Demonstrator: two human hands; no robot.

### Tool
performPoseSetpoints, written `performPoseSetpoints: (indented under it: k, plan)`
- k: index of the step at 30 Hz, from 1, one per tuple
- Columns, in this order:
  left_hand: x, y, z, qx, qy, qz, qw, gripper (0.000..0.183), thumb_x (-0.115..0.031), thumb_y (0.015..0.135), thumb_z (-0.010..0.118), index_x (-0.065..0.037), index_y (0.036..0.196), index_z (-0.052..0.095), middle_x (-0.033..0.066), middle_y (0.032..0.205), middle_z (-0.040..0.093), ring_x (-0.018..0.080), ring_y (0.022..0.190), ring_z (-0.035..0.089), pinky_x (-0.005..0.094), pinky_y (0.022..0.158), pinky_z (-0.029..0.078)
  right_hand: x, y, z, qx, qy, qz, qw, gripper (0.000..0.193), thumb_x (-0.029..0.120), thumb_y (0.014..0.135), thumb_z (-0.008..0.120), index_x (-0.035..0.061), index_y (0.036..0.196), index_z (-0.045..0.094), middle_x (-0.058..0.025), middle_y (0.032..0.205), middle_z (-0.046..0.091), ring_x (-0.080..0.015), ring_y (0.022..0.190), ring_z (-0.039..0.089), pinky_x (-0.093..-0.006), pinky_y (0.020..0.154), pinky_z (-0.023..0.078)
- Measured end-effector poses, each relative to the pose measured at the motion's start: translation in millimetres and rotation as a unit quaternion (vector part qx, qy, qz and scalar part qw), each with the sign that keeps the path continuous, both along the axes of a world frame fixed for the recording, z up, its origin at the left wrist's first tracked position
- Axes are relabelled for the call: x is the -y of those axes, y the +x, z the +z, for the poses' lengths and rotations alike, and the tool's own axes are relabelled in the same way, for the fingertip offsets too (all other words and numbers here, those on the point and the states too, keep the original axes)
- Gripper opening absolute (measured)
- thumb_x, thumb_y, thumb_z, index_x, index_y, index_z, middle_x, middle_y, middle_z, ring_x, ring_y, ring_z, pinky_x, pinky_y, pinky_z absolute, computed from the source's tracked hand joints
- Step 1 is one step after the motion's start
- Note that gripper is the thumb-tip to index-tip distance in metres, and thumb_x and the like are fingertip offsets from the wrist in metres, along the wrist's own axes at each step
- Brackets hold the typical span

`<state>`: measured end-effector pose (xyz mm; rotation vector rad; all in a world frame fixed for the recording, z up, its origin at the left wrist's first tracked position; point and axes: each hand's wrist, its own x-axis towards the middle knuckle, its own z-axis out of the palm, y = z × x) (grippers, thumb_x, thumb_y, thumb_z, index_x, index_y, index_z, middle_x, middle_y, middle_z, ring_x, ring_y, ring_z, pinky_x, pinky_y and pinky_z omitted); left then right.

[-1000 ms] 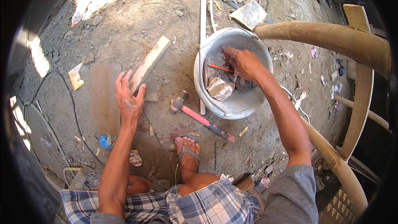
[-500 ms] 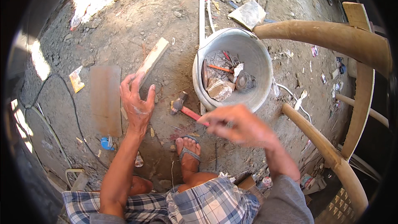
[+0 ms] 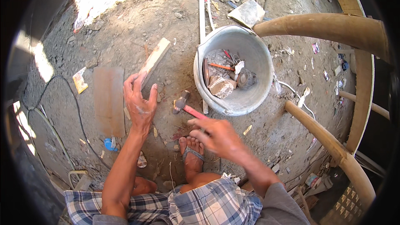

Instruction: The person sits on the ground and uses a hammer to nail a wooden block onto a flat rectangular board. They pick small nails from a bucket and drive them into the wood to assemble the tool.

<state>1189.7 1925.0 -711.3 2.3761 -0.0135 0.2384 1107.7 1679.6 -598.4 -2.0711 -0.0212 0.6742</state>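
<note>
Head view looks straight down on a dusty floor. The left hand (image 3: 139, 102) lies flat with fingers spread, holding nothing — its fingertips rest against the lower end of a pale wooden strip (image 3: 155, 59), apparently to steady it, with a flat brown board (image 3: 109, 100) just beside the wrist. The right hand (image 3: 216, 135) hovers above the sandalled foot (image 3: 192, 158), fingers loosely curled and pointing toward the red-handled hammer (image 3: 186, 107); whether it pinches anything small I cannot tell. The hammer lies on the ground between both hands, its head just beside the grey bucket (image 3: 262, 54), within easy reach. Scraps, a stone and an orange tool sit inside the bucket.

A second ago the right hand was down in the bucket; it has since drawn back over the hammer handle — the left has barely shifted.
</note>
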Motion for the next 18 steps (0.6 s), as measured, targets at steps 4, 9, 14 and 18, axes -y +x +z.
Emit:
performPoseSetpoints:
  k: [4, 9, 14, 18]
  plan:
    - [6.5, 0.3, 23.8, -0.103, -0.062, -0.020, 0.993, 0.035, -0.021, 0.094, 0.084, -0.003, 0.124, 0.077, 0.0193, 0.113, 0.071, 0.0335, 0.110, 0.068, 0.0445, 0.098, 0.054, 67.0, 96.0, 8.1, 0.186, -0.176, -0.108, 0.961, 0.029, 0.014, 0.104, 0.070, 0.0027, 0.130, 0.078, -0.0236, 0.122, 0.079, -0.0341, 0.108, 0.080, -0.0421, 0.095, 0.060]
    - [71.0, -4.0, 58.9, -0.330, -0.301, -0.113, 0.888, 0.035, -0.031, 0.100, 0.080, 0.003, 0.109, 0.080, 0.0172, 0.092, 0.080, 0.0206, 0.085, 0.076, 0.0372, 0.077, 0.059, 116.4, 164.7, -72.1, 0.023, -0.421, 0.037, 0.906, 0.028, 0.016, 0.101, 0.066, -0.0001, 0.120, 0.079, -0.0293, 0.117, 0.077, -0.0455, 0.107, 0.076, -0.0507, 0.101, 0.059]
    - [88.2, -16.6, 65.6, -0.372, -0.328, -0.147, 0.856, 0.035, -0.029, 0.101, 0.079, 0.006, 0.105, 0.078, 0.0101, 0.086, 0.078, 0.0123, 0.077, 0.068, 0.0319, 0.072, 0.054, 93.1, 178.2, -98.2, -0.035, -0.454, 0.064, 0.888, 0.030, 0.019, 0.097, 0.069, -0.0018, 0.117, 0.079, -0.0242, 0.120, 0.079, -0.0479, 0.117, 0.073, -0.0527, 0.103, 0.058]
    - [95.1, -24.3, 68.0, -0.397, -0.329, -0.127, 0.847, 0.032, -0.025, 0.100, 0.078, 0.007, 0.093, 0.074, 0.0107, 0.072, 0.072, 0.0129, 0.067, 0.066, 0.0347, 0.063, 0.052, 81.1, 168.8, -91.2, -0.056, -0.450, 0.047, 0.890, 0.039, 0.030, 0.095, 0.074, 0.0018, 0.122, 0.078, -0.0229, 0.125, 0.077, -0.0448, 0.126, 0.068, -0.0570, 0.106, 0.054]
